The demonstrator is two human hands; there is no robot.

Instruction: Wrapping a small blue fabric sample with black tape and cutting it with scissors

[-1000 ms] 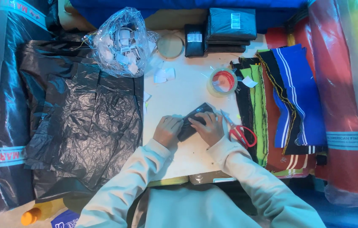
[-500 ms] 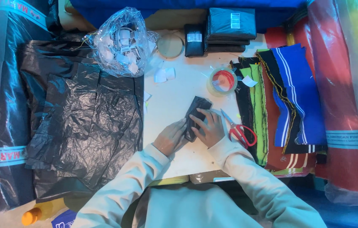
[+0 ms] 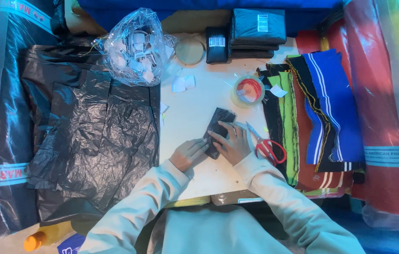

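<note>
While my left hand (image 3: 187,154) and right hand (image 3: 231,141) press flat on the dark packet (image 3: 217,127) mid-desk (image 3: 195,106), neither clenched, it seems thin, soft and slippery; best pinched at an edge.

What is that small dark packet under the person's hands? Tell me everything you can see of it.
The dark packet is a small, flat, glossy black plastic pouch, crinkled, lying slantwise on the white table. The right hand presses flat on its lower half; the left hand touches its lower end. Its upper end is uncovered.
</note>
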